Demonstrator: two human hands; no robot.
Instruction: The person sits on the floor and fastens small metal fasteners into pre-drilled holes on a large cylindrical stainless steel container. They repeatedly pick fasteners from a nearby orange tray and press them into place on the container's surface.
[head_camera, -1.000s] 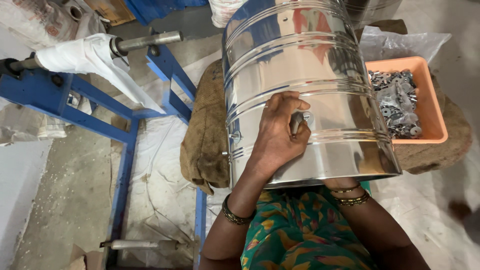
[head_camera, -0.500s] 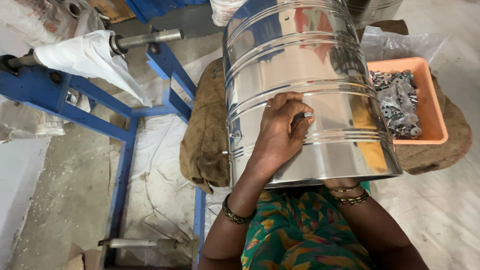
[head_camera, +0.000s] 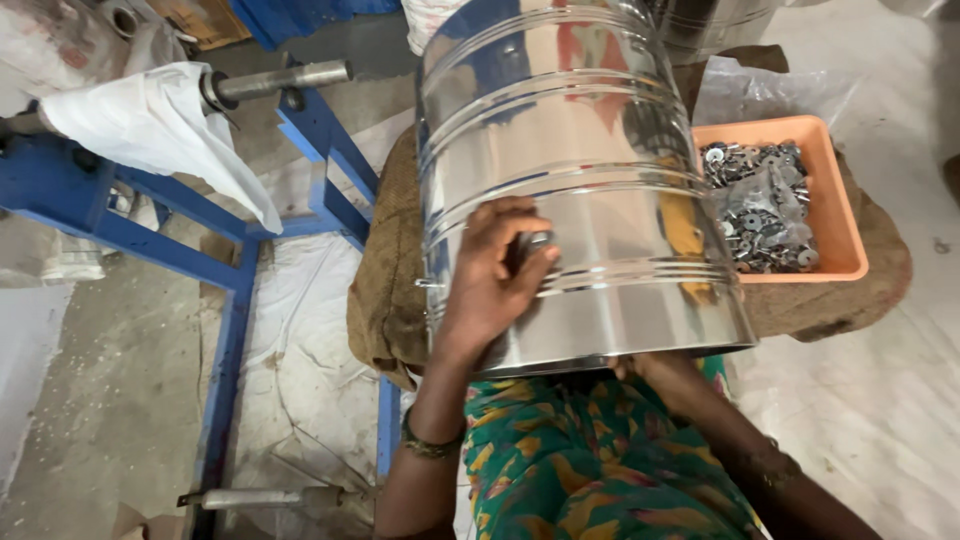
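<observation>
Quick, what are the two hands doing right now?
Left hand: curled on the side of the shiny steel drum, fingers pinching a small metal piece.
Right hand: hidden inside the drum, cannot tell.

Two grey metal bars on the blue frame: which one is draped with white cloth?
The upper bar, top left, has the white cloth over it; the lower bar by the floor is bare.

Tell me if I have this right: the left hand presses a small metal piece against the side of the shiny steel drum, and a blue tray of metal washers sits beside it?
Not quite. The tray is orange, not blue, as the head view shows. The rest holds: the left hand presses a small metal piece against the side of the shiny steel drum, and the tray of metal washers sits beside it.
</observation>
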